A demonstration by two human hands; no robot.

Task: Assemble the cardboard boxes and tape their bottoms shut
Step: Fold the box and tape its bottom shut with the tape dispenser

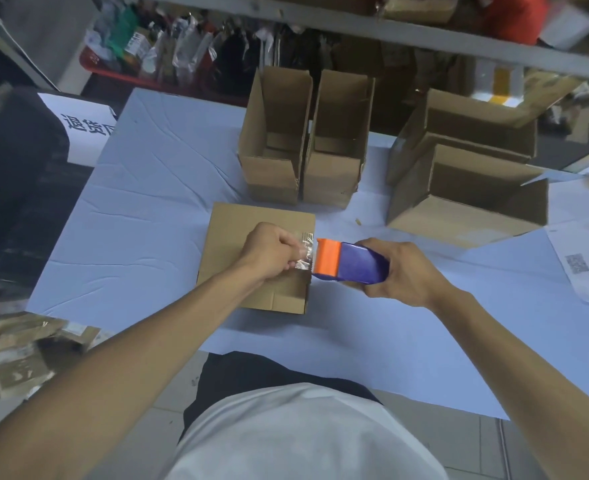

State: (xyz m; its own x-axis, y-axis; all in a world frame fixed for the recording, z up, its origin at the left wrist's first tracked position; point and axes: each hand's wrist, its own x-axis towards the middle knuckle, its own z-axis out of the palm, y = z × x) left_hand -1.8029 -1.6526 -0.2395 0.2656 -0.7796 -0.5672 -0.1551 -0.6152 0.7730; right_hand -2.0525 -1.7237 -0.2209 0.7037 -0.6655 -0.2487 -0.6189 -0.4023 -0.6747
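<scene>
Over box [248, 244]: left hand [272, 252] pinches tape [303, 252], right hand [404, 271] grips dispenser [350, 261].

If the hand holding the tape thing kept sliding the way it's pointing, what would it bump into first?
The right hand points the tape dispenser leftward, so it would probably meet the left hand pinching the clear tape above the cardboard box.

A white paper sign [78, 124] at the far left of the table reads "退货", its next character cut off. On the printed white sheet [584, 258] at the right, the QR codes are too blurred to read.
</scene>
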